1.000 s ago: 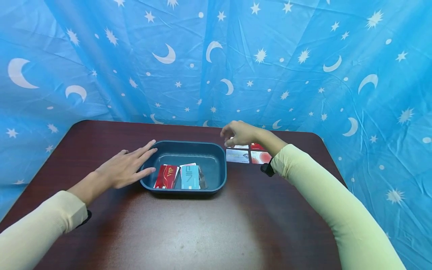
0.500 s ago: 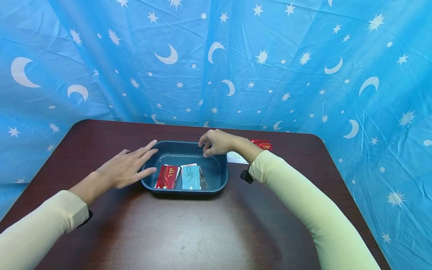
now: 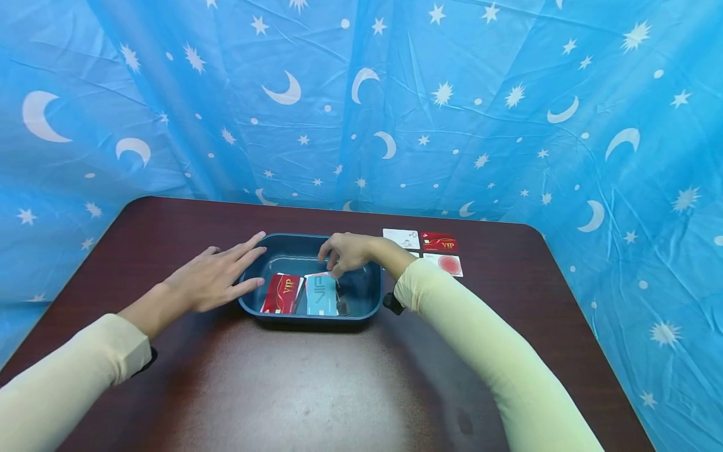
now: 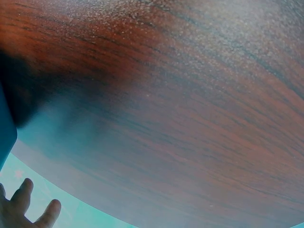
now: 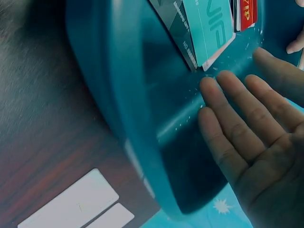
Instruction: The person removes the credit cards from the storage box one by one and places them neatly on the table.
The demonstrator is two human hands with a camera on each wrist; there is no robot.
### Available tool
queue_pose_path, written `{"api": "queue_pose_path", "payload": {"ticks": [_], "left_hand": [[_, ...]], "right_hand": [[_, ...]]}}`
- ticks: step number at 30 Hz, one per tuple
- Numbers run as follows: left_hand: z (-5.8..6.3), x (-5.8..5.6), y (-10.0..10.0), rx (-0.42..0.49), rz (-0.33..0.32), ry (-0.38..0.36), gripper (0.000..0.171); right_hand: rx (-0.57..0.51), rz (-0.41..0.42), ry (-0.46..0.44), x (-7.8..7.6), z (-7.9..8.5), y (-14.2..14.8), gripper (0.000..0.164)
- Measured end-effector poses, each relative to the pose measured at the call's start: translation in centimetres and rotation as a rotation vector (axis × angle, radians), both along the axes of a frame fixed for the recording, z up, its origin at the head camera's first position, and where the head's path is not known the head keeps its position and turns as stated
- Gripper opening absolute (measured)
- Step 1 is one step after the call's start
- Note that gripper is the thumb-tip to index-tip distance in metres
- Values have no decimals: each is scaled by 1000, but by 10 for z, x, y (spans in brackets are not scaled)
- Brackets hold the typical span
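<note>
A dark teal tray (image 3: 294, 251) stands on the table, with two small card stacks in its near half. A red VIP card (image 3: 281, 294) tops the left stack. On the right stack lies a light blue VIP card (image 3: 322, 296), and a dark grey card (image 3: 343, 306) sticks out beside it. My left hand (image 3: 209, 279) has its fingers spread at the tray's left rim. Over the tray's right half, my right hand (image 3: 351, 251) reaches in near the blue card. In the right wrist view its fingers (image 5: 232, 118) are loosely extended with nothing in them.
Right of the tray, several cards lie in rows: a white card (image 3: 401, 238), a red VIP card (image 3: 440, 242) and a white card with a pink circle (image 3: 445, 263). My right forearm partly covers another. A blue curtain (image 3: 361, 100) hangs behind the brown table (image 3: 282, 389).
My right hand has moved left and toward me, from above the cards on the table to inside the tray's right half. The left hand stays at the rim.
</note>
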State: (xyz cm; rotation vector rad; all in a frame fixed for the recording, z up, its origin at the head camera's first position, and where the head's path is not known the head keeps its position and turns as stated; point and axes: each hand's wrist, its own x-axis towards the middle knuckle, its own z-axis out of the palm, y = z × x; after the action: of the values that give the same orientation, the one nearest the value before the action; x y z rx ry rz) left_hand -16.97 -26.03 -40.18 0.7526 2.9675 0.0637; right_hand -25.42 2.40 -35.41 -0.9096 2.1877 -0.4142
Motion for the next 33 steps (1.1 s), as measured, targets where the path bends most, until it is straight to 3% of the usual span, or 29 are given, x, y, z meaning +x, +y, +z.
{"api": "queue_pose_path", "payload": {"ticks": [4, 11, 33], "left_hand": [[0, -1, 1, -5, 1, 3, 77], [0, 0, 2, -1, -2, 1, 76], [0, 1, 2, 7, -1, 0, 73]], "right_hand": [[9, 1, -12, 0, -3, -4, 44], [45, -32, -109, 2, -9, -11, 45], [50, -32, -103, 6, -10, -14, 42]]}}
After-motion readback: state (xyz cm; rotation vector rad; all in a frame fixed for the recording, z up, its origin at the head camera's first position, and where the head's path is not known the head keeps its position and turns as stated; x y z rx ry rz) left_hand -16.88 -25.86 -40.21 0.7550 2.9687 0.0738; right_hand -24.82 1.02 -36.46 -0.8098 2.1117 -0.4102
